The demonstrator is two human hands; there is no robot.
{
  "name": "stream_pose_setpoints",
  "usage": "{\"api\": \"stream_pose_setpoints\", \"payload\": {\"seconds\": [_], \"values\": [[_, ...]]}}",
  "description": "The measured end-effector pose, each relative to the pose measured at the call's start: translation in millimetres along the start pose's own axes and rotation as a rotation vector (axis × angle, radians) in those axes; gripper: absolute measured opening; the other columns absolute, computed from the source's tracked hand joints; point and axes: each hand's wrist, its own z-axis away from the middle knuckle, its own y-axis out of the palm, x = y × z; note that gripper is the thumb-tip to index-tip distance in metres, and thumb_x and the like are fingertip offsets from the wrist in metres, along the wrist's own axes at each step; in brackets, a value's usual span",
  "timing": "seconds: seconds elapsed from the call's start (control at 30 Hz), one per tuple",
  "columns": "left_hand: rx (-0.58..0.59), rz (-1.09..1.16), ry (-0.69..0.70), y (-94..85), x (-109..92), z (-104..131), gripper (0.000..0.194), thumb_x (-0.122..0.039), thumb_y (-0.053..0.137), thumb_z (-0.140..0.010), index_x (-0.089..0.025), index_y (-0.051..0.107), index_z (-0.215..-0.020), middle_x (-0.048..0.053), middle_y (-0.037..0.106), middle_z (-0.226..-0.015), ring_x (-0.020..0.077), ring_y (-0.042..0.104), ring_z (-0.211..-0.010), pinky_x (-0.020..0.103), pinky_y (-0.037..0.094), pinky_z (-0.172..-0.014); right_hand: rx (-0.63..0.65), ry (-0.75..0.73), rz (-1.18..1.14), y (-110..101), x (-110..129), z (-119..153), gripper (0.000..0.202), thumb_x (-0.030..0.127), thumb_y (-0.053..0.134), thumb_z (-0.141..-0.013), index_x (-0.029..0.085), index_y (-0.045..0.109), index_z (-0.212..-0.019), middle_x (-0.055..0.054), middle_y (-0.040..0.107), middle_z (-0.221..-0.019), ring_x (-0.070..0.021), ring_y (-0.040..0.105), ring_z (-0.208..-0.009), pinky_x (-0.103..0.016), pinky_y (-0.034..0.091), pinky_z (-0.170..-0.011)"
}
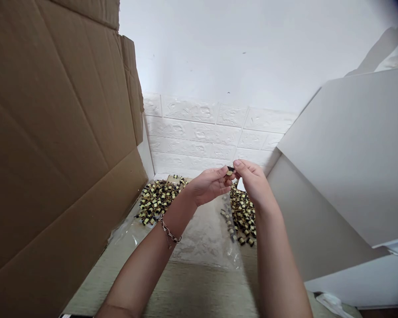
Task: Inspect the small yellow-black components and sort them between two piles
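Between my two hands, above the table, is a small transformer point(230, 171) with a yellow-wrapped middle, black ends and thin pins pointing up. My left hand point(208, 184) pinches it from the left with thumb and fingers; copper-coloured leads show near those fingertips. My right hand point(252, 176) is closed at its right end, thumb against the fingers, and the exact grip point is partly hidden. A pile of similar transformers point(157, 196) lies left of my left forearm. Another pile point(243, 214) spreads below and left of my right hand.
A clear plastic bag point(202, 240) lies flat on the table point(192, 289) between the piles. A tall cardboard sheet point(63, 145) walls off the left side. White panels point(345, 145) stand at the right, with a white brick-pattern wall point(199, 128) behind.
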Motion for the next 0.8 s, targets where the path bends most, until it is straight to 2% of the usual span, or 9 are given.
{"api": "stream_pose_setpoints", "payload": {"seconds": [0.17, 0.33, 0.47, 0.57, 0.63, 0.8], "values": [[-0.048, -0.024, 0.040, 0.7, 1, -1, 0.018, -0.034, 0.057, -0.075, -0.017, 0.059, -0.075, -0.001, 0.055, -0.076, 0.0042, 0.050, -0.068, 0.020, 0.042, -0.071, -0.111, 0.002, 0.057, 6, 2, -1, 0.035, 0.041, 0.045, -0.079, 0.017, 0.046, -0.054, 0.003, 0.046, -0.051, -0.0082, 0.042, -0.051, -0.021, 0.034, -0.054], [-0.105, -0.061, 0.088, 1.7, -2, -2, 0.022, -0.038, 0.057, -0.074, -0.018, 0.058, -0.083, 0.002, 0.060, -0.080, 0.0059, 0.053, -0.070, 0.020, 0.041, -0.070, -0.236, 0.025, 0.003, 12, -1, -4, 0.033, 0.040, 0.045, -0.077, 0.017, 0.042, -0.054, 0.004, 0.039, -0.049, -0.0075, 0.035, -0.047, -0.021, 0.030, -0.049], [-0.091, -0.178, 0.176, 2.5, -3, -2, 0.035, -0.041, 0.055, -0.074, -0.020, 0.053, -0.102, 0.003, 0.062, -0.080, 0.0084, 0.054, -0.076, 0.022, 0.038, -0.074, -0.321, 0.052, -0.008, 14, -2, -4, 0.033, 0.039, 0.044, -0.077, 0.017, 0.039, -0.053, 0.004, 0.035, -0.049, -0.0072, 0.029, -0.046, -0.022, 0.026, -0.047], [-0.111, -0.321, 0.256, 5.0, -3, -1, 0.062, -0.030, 0.067, -0.064, -0.022, 0.039, -0.119, 0.000, 0.061, -0.080, 0.0067, 0.053, -0.072, 0.022, 0.036, -0.073, -0.366, 0.044, 0.021, 14, -3, -4, 0.035, 0.038, 0.044, -0.078, 0.017, 0.034, -0.051, 0.005, 0.031, -0.049, -0.0073, 0.028, -0.048, -0.022, 0.025, -0.048], [-0.136, -0.386, 0.306, 7.6, -3, -1, 0.074, -0.024, 0.071, -0.060, -0.021, 0.033, -0.124, -0.002, 0.058, -0.075, 0.0063, 0.052, -0.069, 0.022, 0.036, -0.069, -0.363, 0.050, 0.034, 14, -4, -3, 0.036, 0.038, 0.045, -0.078, 0.017, 0.032, -0.051, 0.005, 0.029, -0.050, -0.0074, 0.026, -0.049, -0.022, 0.023, -0.048], [-0.311, -0.544, 0.407, 10.6, -1, -3, 0.055, -0.028, 0.064, -0.067, -0.019, 0.039, -0.115, -0.007, 0.044, -0.059, 0.0037, 0.038, -0.051, 0.019, 0.028, -0.051, -0.312, 0.044, 0.028, 19, -5, -4, 0.036, 0.037, 0.044, -0.079, 0.017, 0.032, -0.051, 0.005, 0.028, -0.050, -0.0076, 0.025, -0.050, -0.022, 0.022, -0.047]]}}
